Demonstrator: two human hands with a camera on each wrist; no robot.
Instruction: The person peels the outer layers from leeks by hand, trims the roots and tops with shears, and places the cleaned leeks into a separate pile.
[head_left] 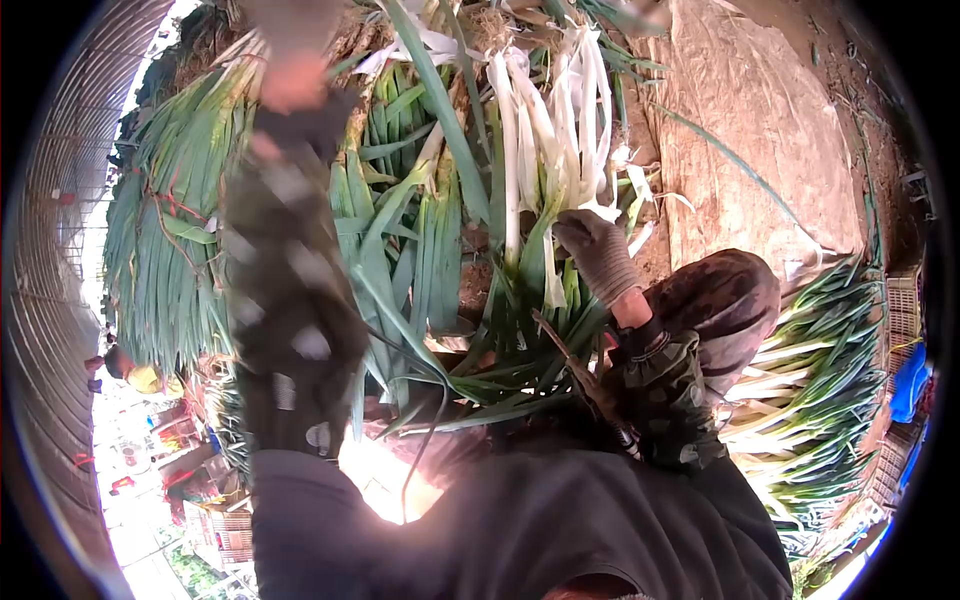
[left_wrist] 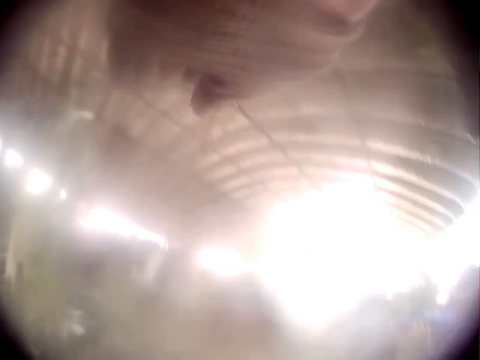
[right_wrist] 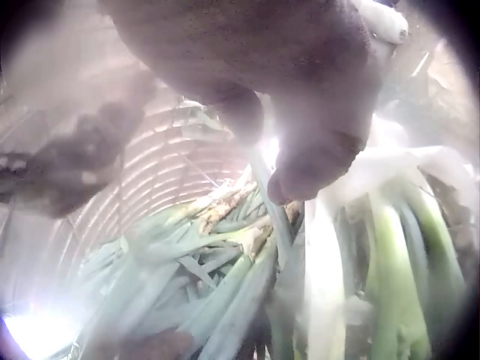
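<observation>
My right hand (head_left: pixel 600 255), in a knitted glove, is at the white stalks of long green onions (head_left: pixel 560 130) in front of me. In the right wrist view a narrow green leaf (right_wrist: pixel 274 202) runs up between the thumb and curled finger of the gloved hand (right_wrist: pixel 300 97), which pinches it. Peeled white stalks (right_wrist: pixel 326 277) hang beside the fingers. My left hand (head_left: pixel 295 60), also gloved, is raised at the top left over the onion pile and strongly blurred; its fingers cannot be made out. In its wrist view, the glove (left_wrist: pixel 232 52) shows against the roof.
Tied bundles of green onions (head_left: pixel 170 220) lie at left. More onions (head_left: pixel 810 390) are laid out at right, beside plastic crates (head_left: pixel 903 310). A brown sheet (head_left: pixel 755 120) covers the ground at upper right. My bent knee (head_left: pixel 725 300) is next to my right forearm.
</observation>
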